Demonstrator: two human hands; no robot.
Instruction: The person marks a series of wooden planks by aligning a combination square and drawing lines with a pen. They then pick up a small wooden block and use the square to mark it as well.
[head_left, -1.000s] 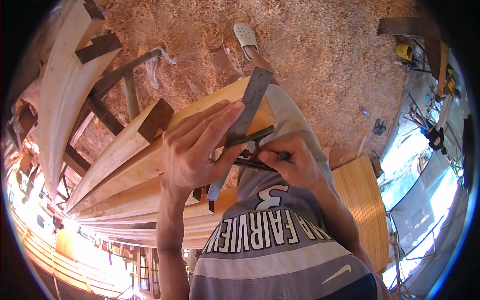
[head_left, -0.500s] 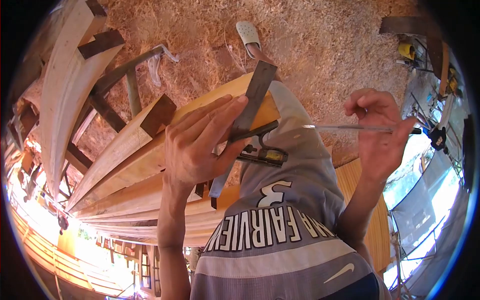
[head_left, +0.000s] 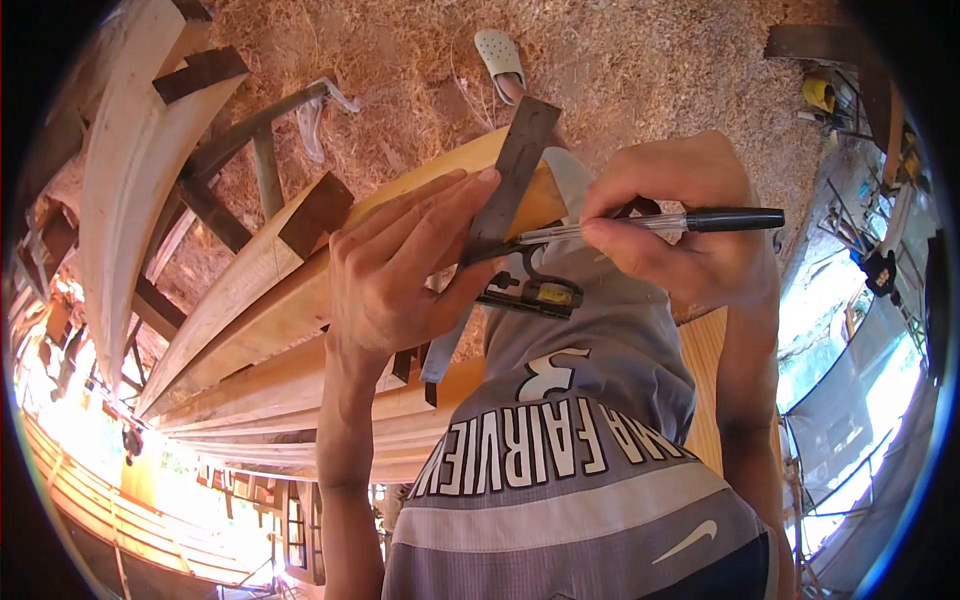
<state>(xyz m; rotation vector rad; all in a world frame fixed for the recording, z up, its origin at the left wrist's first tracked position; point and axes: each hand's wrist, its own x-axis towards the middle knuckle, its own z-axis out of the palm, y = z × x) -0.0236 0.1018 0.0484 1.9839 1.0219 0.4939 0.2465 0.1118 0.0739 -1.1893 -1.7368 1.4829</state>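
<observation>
R hand (head_left: 690, 225) grip closed round pen (head_left: 650, 224), tip just beside square (head_left: 515, 170) blade edge. L hand (head_left: 400, 270) open, fingers flat, pressing square down; beam (head_left: 290, 300) lies under square. Risk, imo: if L pressure eases or pen shoves sideways, square pivots & mark lands crooked. Square's head overhangs beam end w/ little support, so could tip off.
</observation>
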